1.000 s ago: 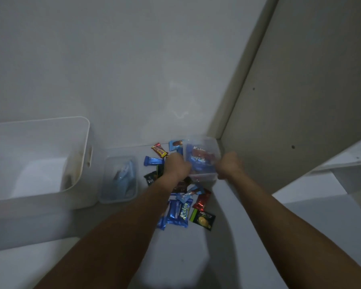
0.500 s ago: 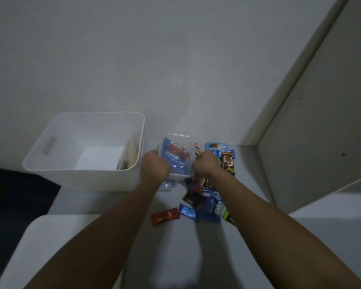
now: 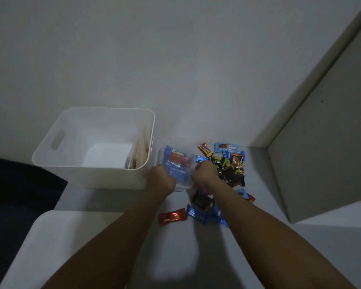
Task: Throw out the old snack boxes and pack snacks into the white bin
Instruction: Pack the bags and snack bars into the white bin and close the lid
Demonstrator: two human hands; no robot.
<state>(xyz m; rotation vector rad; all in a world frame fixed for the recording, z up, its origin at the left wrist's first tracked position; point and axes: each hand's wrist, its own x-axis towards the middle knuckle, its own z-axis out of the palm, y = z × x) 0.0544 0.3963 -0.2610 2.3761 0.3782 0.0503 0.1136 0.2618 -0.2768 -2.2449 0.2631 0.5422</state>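
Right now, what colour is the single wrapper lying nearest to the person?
Red, shiny foil wrapper; head view.

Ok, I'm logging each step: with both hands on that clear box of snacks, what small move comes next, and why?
Probably tip the clear plastic box leftward over the white bin rim. The left hand and right hand grip its sides, wrapped snacks are inside it, and the bin right beside it looks mostly empty.

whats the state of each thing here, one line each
white plastic bin: upright, open, a few packets against its right wall
clear plastic snack box: held by both hands, snacks inside
left hand: grips the box
right hand: grips the box
red foil snack: lying loose on the shelf
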